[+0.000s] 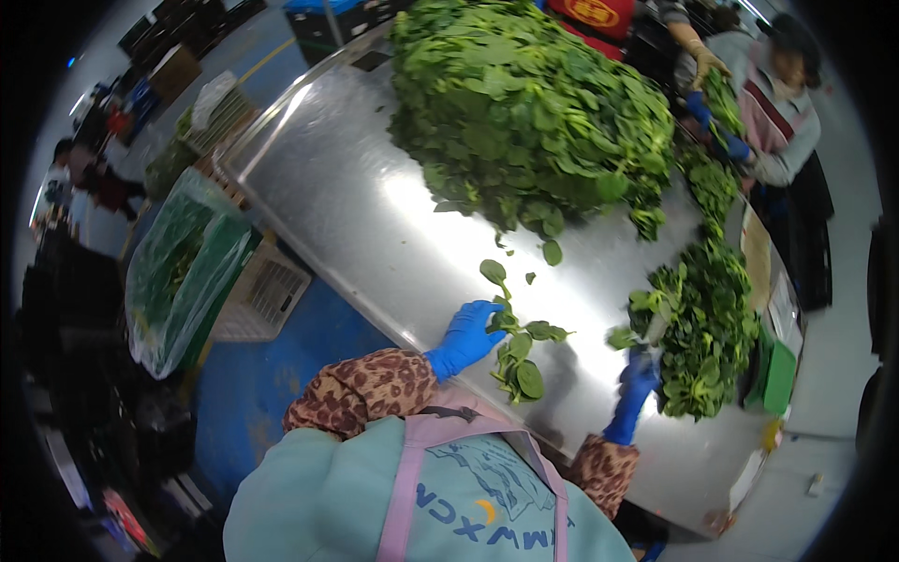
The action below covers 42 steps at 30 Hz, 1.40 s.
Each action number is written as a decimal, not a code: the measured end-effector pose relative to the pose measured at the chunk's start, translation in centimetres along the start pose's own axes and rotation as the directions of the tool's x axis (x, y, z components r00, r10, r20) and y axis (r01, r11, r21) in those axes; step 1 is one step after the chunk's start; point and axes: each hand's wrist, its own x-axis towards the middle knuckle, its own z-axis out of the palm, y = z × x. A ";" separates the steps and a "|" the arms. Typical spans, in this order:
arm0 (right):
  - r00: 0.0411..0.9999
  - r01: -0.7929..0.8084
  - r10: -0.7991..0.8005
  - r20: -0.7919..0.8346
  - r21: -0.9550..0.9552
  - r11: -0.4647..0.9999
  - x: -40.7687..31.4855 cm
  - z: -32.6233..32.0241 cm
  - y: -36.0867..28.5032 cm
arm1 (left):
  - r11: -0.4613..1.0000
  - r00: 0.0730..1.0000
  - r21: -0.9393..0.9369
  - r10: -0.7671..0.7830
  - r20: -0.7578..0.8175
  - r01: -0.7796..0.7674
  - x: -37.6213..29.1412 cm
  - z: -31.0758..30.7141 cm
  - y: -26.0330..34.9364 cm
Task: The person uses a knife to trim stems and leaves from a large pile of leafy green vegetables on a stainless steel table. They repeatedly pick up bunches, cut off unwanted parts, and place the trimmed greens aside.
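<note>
My left hand (467,337), in a blue glove, has its thumb and forefinger around a few loose leafy green sprigs (520,344) low over the metal table (337,204). My right hand (638,383), also gloved in blue, is blurred at the left edge of a smaller heap of greens (709,337). Blurred leaves and a pale patch show at its fingertips; whether it grips them I cannot tell. Beyond both hands rises a large mound of leafy greens (534,119).
A co-worker (772,119) at the right holds greens. Another person in a red apron (593,21) stands behind the mound. Left of the table are a plastic-lined green crate (189,274) and a white basket (263,291). A green container (776,376) sits at the right edge.
</note>
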 end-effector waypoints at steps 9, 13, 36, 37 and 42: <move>0.919 0.180 0.003 -0.395 0.426 0.886 0.4 -2.4 -1.8 | 0.982 0.961 0.079 0.185 -0.207 -0.172 6.8 -4.5 1.2; 0.972 -0.086 0.164 -0.167 0.397 0.914 -4.5 2.7 -2.8 | 0.911 0.824 0.287 0.395 -0.406 -0.295 15.9 -9.3 4.1; 0.980 -0.176 0.195 -0.040 0.286 0.942 -14.0 15.9 -8.5 | 0.846 0.670 0.177 0.512 -0.538 -0.504 25.2 -18.1 3.8; 0.983 -0.167 0.181 -0.030 0.270 0.948 -14.0 16.4 -8.8 | 0.836 0.656 0.122 0.502 -0.564 -0.535 24.6 -18.2 3.8; 0.994 -0.109 0.100 0.054 0.210 0.972 -13.3 18.2 -10.6 | 0.806 0.920 -0.451 0.290 -0.265 -0.384 20.1 -17.6 1.5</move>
